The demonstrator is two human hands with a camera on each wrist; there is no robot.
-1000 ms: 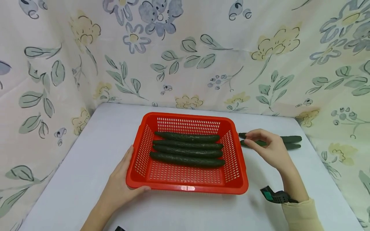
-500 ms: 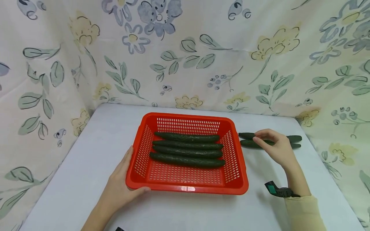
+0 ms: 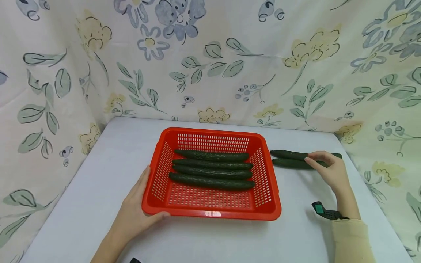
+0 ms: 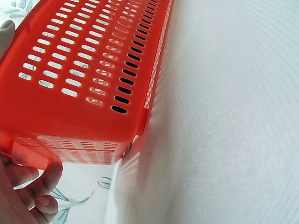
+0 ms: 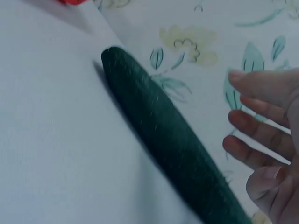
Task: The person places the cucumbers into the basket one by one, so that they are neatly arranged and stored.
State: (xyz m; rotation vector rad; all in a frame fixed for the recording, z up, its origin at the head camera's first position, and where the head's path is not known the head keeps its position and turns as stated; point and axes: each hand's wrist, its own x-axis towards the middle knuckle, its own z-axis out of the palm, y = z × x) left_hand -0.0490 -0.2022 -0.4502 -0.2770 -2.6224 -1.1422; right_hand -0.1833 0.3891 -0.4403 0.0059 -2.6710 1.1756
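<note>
A red plastic basket (image 3: 210, 214) with slotted walls stands mid-table, with several dark green cucumbers (image 3: 212, 181) lying side by side in it. My left hand (image 3: 136, 206) grips its near left corner, thumb along the front rim. In the left wrist view, fingertips of the left hand (image 4: 35, 191) curl at the basket's rim (image 4: 60, 112). Two more cucumbers lie to the right of the basket, a far one (image 3: 286, 154) and a near one (image 3: 291, 164). My right hand (image 3: 332, 173) hovers over their right part, fingers loosely bent, holding nothing. One cucumber (image 5: 163, 130) lies beside the right hand (image 5: 271, 126) in the right wrist view.
A white-covered table (image 3: 98, 171) lies under everything. Behind it and at both sides hangs a flower-patterned curtain (image 3: 210, 73). A black strap (image 3: 329, 213) with a green patch sits on my right wrist, above a beige sleeve (image 3: 352, 237).
My right hand has moved to the right along the two loose cucumbers, from their left part to their right part. The left hand and the basket stay in place.
</note>
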